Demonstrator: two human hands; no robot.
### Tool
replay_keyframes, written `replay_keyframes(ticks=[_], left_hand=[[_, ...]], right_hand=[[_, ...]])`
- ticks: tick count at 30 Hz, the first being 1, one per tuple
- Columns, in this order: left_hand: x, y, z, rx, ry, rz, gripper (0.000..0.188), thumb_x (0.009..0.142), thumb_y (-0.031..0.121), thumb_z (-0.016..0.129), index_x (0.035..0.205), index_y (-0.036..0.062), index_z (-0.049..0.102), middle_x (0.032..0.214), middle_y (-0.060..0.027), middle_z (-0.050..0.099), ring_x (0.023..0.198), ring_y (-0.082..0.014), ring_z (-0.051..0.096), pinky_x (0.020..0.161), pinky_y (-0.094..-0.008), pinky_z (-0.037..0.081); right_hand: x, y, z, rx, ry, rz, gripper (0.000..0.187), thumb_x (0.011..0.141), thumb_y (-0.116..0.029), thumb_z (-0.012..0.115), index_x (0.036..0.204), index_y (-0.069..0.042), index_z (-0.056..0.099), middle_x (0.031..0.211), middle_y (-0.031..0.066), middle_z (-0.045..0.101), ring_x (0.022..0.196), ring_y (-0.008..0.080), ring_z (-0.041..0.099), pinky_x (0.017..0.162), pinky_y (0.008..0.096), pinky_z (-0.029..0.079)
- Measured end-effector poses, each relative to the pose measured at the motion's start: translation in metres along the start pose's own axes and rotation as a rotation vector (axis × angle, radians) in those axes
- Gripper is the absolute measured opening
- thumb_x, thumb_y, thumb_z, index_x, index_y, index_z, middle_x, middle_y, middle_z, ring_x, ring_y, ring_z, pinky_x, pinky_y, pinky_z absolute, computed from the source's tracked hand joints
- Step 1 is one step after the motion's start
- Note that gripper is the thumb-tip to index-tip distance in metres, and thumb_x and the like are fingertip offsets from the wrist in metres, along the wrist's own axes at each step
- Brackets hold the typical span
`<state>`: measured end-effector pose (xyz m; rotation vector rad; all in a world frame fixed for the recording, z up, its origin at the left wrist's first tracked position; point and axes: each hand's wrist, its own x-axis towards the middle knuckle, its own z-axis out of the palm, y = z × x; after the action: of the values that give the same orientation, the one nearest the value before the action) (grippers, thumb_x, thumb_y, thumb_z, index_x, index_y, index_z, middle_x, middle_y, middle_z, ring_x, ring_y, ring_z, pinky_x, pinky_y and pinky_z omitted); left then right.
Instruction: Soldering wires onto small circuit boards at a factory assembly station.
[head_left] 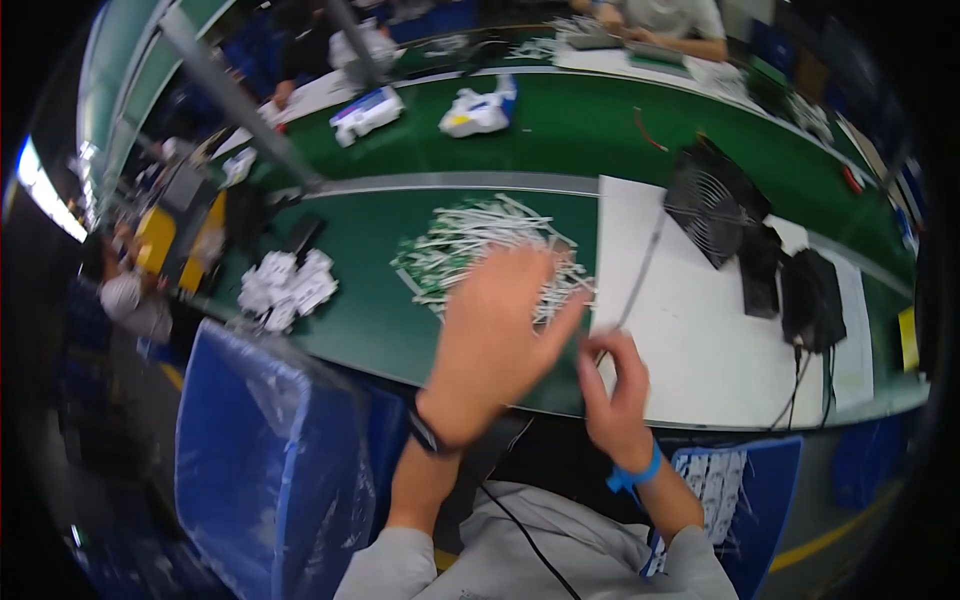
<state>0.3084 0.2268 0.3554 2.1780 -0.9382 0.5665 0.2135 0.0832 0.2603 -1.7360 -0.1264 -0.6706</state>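
Observation:
My left hand (500, 325) reaches over a heap of thin white strips with green bits among them (480, 235), and hides part of it. Its thumb stands apart from the fingers, whose tips are blurred against the heap. Close to the front edge of the white board (680, 340), the fingers of my right hand (617, 395) are curled into a pinch. A small dark thing seems to show at its fingertips, too blurred to name. A thin grey line (640, 275) runs over the board from the black fan unit (710, 205) toward that hand.
Crumpled white pieces (288, 290) lie left on the green bench. A blue bin lined with clear plastic (250, 460) stands at the front left; another blue bin (770, 510) with white parts is at the lower right. Black boxes with cords (812, 300) sit right. People work across the bench.

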Motion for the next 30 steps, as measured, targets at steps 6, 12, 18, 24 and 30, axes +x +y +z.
replay_keyframes(ticks=[6,12,18,24,30], left_hand=[[0.115,-0.160,-0.095,0.572,-0.063,-0.382,0.049,0.092,0.042,0.072,0.112,-0.0025,0.070,0.092,-0.0220,0.074,0.088,-0.0389,0.073,0.083,-0.0477,0.056],[-0.017,-0.271,-0.144,0.947,-0.583,-0.385,0.068,0.068,0.041,0.087,0.119,0.0035,0.064,0.120,-0.0202,0.066,0.117,-0.0395,0.063,0.092,-0.0505,0.057],[-0.110,-0.311,-0.140,0.810,-0.518,-0.443,0.089,0.067,0.036,0.089,0.139,-0.0011,0.053,0.127,-0.0252,0.058,0.121,-0.0434,0.056,0.102,-0.0509,0.051],[-0.110,-0.324,-0.132,0.924,-0.581,-0.502,0.067,0.067,0.027,0.087,0.123,0.0031,0.058,0.122,-0.0183,0.063,0.118,-0.0359,0.061,0.094,-0.0496,0.053],[-0.093,-0.297,-0.131,0.975,-0.491,-0.422,0.064,0.063,0.028,0.086,0.117,0.0048,0.060,0.113,-0.0143,0.064,0.111,-0.0332,0.062,0.095,-0.0465,0.049]], right_hand=[[0.085,0.010,0.123,-0.306,-0.461,-0.486,0.050,0.086,-0.012,0.072,0.132,0.000,0.056,0.118,0.0181,0.062,0.115,0.0373,0.058,0.101,0.0469,0.045],[0.096,0.050,0.134,-0.372,-0.487,-0.354,0.024,0.080,-0.003,0.066,0.104,-0.003,0.066,0.112,0.0148,0.060,0.111,0.0356,0.056,0.097,0.0475,0.045],[0.087,0.058,0.104,-0.385,-0.778,-0.404,0.016,0.076,-0.008,0.068,0.092,-0.007,0.068,0.103,0.0120,0.057,0.105,0.0325,0.055,0.089,0.0432,0.044],[0.062,0.046,0.093,-0.585,-0.871,-0.487,0.022,0.078,-0.013,0.074,0.093,-0.002,0.064,0.106,0.0162,0.055,0.105,0.0329,0.054,0.090,0.0442,0.043],[0.088,0.046,0.084,-0.232,-0.852,-0.352,0.019,0.078,-0.012,0.074,0.086,-0.006,0.058,0.092,0.0111,0.060,0.090,0.0313,0.059,0.081,0.0427,0.046]])
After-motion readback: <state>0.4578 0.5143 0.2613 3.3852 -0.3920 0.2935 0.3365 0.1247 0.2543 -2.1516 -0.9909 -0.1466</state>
